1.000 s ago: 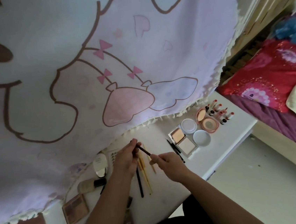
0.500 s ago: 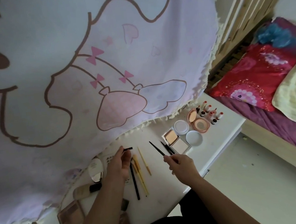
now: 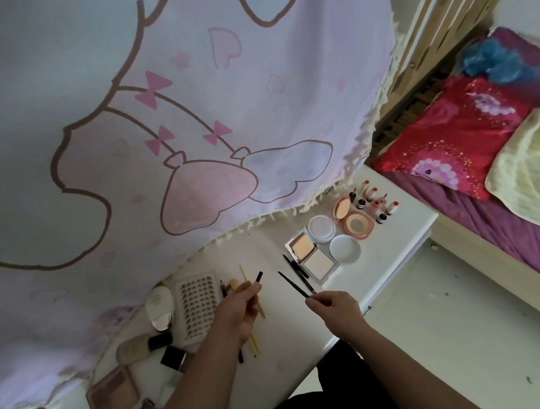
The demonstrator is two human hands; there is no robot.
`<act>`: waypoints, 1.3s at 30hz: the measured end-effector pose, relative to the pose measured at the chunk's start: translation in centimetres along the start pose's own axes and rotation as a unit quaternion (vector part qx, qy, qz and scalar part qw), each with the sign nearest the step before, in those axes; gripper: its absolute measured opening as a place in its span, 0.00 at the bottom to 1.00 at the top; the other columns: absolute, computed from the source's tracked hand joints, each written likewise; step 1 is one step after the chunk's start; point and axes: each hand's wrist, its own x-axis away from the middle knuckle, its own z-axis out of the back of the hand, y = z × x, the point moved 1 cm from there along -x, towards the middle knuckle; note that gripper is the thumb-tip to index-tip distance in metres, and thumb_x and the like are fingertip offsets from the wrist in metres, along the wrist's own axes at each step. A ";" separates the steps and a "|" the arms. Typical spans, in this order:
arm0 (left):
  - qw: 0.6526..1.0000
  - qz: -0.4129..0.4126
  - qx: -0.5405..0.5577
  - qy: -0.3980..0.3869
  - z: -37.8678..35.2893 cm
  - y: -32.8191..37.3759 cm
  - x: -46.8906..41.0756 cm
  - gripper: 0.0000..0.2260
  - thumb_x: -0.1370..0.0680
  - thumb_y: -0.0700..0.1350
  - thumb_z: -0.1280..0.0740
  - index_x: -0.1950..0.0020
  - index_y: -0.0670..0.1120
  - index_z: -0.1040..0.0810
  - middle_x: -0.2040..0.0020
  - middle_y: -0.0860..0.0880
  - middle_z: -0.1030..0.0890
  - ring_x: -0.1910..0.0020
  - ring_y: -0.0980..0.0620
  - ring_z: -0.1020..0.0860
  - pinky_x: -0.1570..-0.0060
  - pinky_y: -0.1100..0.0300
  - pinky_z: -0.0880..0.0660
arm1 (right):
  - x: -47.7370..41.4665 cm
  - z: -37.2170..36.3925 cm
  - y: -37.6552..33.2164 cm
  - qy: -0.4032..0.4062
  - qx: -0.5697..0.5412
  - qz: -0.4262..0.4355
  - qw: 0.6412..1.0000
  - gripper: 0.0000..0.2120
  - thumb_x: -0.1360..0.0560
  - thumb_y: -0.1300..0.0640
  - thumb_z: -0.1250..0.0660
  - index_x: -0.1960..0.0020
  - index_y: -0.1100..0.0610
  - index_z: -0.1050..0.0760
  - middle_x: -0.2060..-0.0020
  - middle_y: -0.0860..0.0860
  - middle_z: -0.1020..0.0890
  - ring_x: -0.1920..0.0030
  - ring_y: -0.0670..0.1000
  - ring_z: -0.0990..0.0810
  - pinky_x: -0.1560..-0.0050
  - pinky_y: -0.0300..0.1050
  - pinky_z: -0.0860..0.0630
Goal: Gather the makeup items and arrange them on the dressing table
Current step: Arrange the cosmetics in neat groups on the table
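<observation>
On the white dressing table (image 3: 386, 248) my left hand (image 3: 236, 311) pinches a short dark cap (image 3: 258, 277). My right hand (image 3: 334, 307) pinches a thin dark pencil (image 3: 293, 284), its tip pointing up and left. Yellow and dark pencils (image 3: 255, 344) lie under my left hand. Open powder compacts (image 3: 312, 255), a round white jar (image 3: 322, 229) with its lid (image 3: 345, 249), a pink compact (image 3: 353, 219) and several lipsticks (image 3: 375, 203) stand to the right. A lash tray (image 3: 199, 301), an oval compact (image 3: 159, 307), a foundation tube (image 3: 140, 348) and brown palettes (image 3: 112, 397) lie at the left.
A large cartoon-printed cloth (image 3: 152, 116) hangs over the back of the table. To the right stands a bed (image 3: 516, 245) with a red pillow (image 3: 455, 138) and a yellow blanket (image 3: 538, 169). The table's front edge is near my lap.
My hands have pulled apart: the cap came off the pencil, with the cap staying in my left hand and the pencil moving right in my right hand.
</observation>
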 end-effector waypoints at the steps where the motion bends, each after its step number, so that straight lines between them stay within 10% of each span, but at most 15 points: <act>1: 1.000 -0.001 -0.004 0.005 -0.3 -0.3 -0.2 0.07 0.25 0.33 0.31 0.48 0.39 0.23 0.57 0.44 0.20 0.64 0.53 0.25 0.69 0.65 0.26 | -0.4 -0.1 0.2 -0.003 0.013 0.000 1.000 0.11 0.23 0.50 0.32 0.44 0.51 0.16 0.55 0.45 0.15 0.52 0.45 0.21 0.52 0.36 0.29; 9: 0.975 -0.067 -0.183 0.109 -1.9 -3.4 -2.8 0.05 0.25 0.32 0.32 0.50 0.36 0.21 0.68 0.44 0.22 0.72 0.52 0.28 0.67 0.61 0.29 | -3.6 -2.2 0.8 0.017 0.047 -0.020 0.999 0.16 0.23 0.56 0.34 0.36 0.53 0.21 0.47 0.49 0.17 0.53 0.46 0.21 0.53 0.32 0.31; 17: 0.823 -0.168 -0.513 0.177 -4.0 -3.7 -4.3 0.09 0.24 0.45 0.32 0.47 0.44 0.16 0.51 0.47 0.16 0.50 0.47 0.19 0.57 0.62 0.28 | -5.0 -2.7 1.7 0.057 0.105 0.020 0.993 0.08 0.26 0.62 0.34 0.49 0.58 0.18 0.54 0.52 0.17 0.54 0.54 0.19 0.53 0.44 0.23; 28: 0.895 -0.136 -0.407 0.123 -6.5 -4.3 -5.4 0.09 0.26 0.47 0.29 0.48 0.47 0.15 0.52 0.51 0.15 0.55 0.53 0.18 0.48 0.58 0.22 | -6.6 -2.2 1.9 0.069 0.127 0.036 0.989 0.10 0.23 0.54 0.32 0.49 0.59 0.17 0.54 0.56 0.16 0.51 0.57 0.19 0.49 0.48 0.24; 33: 0.940 -0.116 -0.311 0.078 -4.5 -3.2 -4.0 0.07 0.22 0.43 0.33 0.45 0.46 0.19 0.52 0.51 0.18 0.55 0.54 0.19 0.58 0.61 0.22 | -6.1 -2.4 1.3 0.086 0.112 0.028 0.990 0.10 0.23 0.53 0.32 0.47 0.58 0.19 0.54 0.54 0.16 0.51 0.57 0.19 0.50 0.47 0.23; 39: 0.831 -0.246 -0.453 0.208 2.4 -0.6 -1.7 0.09 0.20 0.47 0.37 0.46 0.45 0.20 0.51 0.48 0.18 0.53 0.50 0.22 0.52 0.57 0.26 | -4.4 -4.8 -0.9 0.043 0.139 0.017 0.989 0.09 0.24 0.47 0.35 0.46 0.46 0.21 0.53 0.46 0.16 0.50 0.52 0.19 0.50 0.45 0.24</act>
